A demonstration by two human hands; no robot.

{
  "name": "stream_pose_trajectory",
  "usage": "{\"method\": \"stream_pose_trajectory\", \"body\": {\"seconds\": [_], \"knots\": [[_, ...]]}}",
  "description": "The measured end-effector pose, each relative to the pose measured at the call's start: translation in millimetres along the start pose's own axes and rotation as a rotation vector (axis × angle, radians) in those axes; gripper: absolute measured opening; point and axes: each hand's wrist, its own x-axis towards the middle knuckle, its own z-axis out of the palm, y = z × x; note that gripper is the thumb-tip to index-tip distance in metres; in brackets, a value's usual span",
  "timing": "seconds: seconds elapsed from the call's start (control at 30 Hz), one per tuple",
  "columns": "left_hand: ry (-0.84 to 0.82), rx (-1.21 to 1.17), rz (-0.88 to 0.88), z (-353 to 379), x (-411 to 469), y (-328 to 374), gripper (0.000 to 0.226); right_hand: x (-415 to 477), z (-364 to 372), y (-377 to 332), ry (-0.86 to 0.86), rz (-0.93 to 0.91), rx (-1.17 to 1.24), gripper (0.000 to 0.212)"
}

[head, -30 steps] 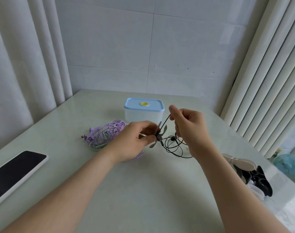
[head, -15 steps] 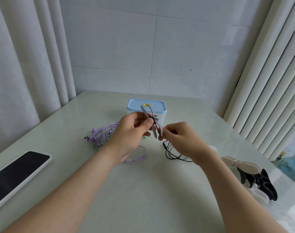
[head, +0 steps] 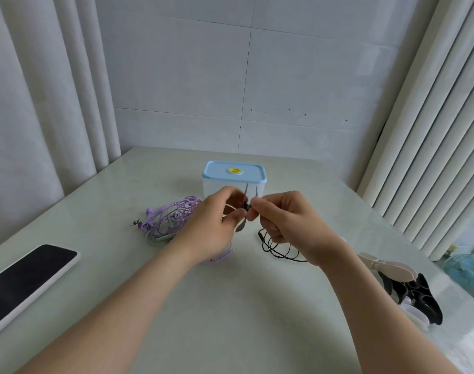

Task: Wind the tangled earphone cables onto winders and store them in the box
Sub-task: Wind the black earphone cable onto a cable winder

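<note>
Head view: a phone (head: pixel 28 276) lies at the left edge of the table (head: pixel 230 306), as before. Purple cables (head: pixel 171 217) sit tangled beside the left hand (head: pixel 214 228), which pinches the grey winder (head: pixel 246 204) in front of the closed box (head: pixel 234 176). Half a second ago the winder stood higher, against the lid; now its prongs cross the box wall. The right hand (head: pixel 289 222), fingers curled, pinches the black cable (head: pixel 276 248) at the winder's hub, no longer pulling it upward. Loose loops trail beneath it. Spare winders (head: pixel 408 287) lie far right.
</note>
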Motion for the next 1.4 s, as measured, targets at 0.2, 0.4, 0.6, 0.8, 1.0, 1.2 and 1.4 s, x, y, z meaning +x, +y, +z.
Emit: {"method": "stream_pose_trajectory", "body": {"seconds": [0.2,0.4,0.6,0.8,1.0,1.2,1.4], "knots": [[-0.09,-0.032,0.033,-2.2,-2.1,1.9,0.012,3.3,-1.5,-0.4,0.15,-0.073,0.154,0.037],[-0.185,-0.087,0.027,-2.1,-1.4,6.8,0.013,9.4,-6.9,7.0,0.353,-0.029,0.09,0.038],[-0.146,-0.386,0.001,-4.3,-3.0,17.9,0.015,10.5,-7.4,19.3,0.298,0.048,-0.362,0.049],[0.104,-0.466,-0.039,2.3,-2.7,15.4,0.009,9.6,-4.0,20.9,0.094,0.126,-0.352,0.039],[0.316,-0.296,-0.055,-2.6,1.3,3.4,0.015,1.2,5.9,5.3,-0.127,0.112,-0.072,0.038],[0.001,-0.217,-0.036,-1.4,-1.5,2.7,0.012,2.4,17.6,-0.5,0.29,-0.268,-0.321,0.04],[-0.277,-0.135,-0.052,0.1,-9.6,0.2,0.015,9.3,-2.2,-2.1,0.461,-0.201,0.007,0.025]]}}
